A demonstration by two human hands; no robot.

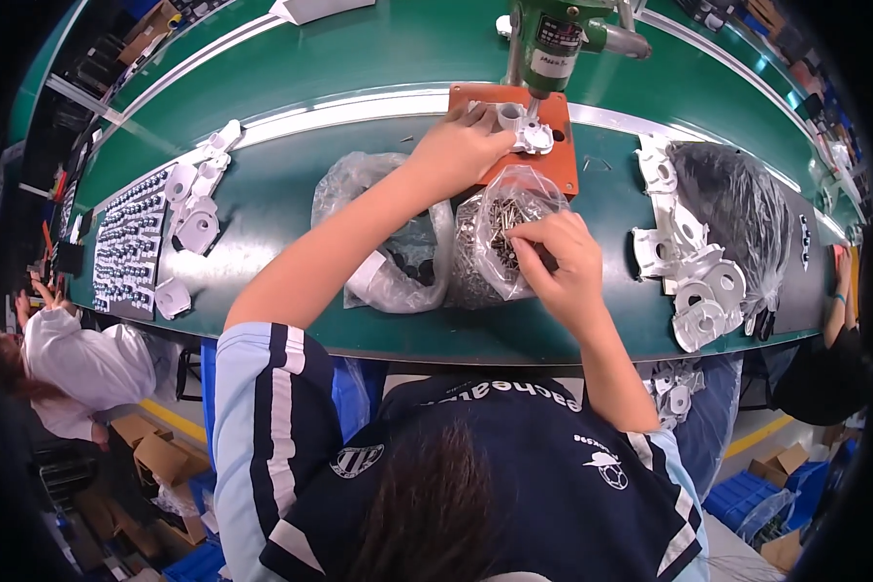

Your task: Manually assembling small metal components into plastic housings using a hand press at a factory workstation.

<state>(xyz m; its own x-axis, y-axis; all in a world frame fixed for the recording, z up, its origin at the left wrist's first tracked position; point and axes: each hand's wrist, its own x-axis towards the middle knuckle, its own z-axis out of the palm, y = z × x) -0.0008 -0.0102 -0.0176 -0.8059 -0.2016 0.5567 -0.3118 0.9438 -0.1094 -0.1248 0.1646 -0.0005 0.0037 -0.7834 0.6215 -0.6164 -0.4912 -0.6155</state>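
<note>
My left hand [461, 147] grips a white plastic housing [532, 139] that rests on an orange base plate [561, 179]. Right above this part is the tip of a green bench press [545, 48]. My right hand [565, 260] is at the mouth of a clear plastic bag [514, 184] filled with small metal pins [502, 228]. Its thumb and fingertips are pinched together over the pins; what lies between them is too small to make out. Left of that bag, below my left forearm, lies another clear bag [335, 184] with dark small parts inside.
White housings [708, 291] are piled on the right, beside a black plastic bag [732, 194]. More housings [199, 228] stand at the left, next to a tray with rows of small dark parts [126, 242]. Other people sit at both sides. A few loose pins [597, 163] lie by the base plate.
</note>
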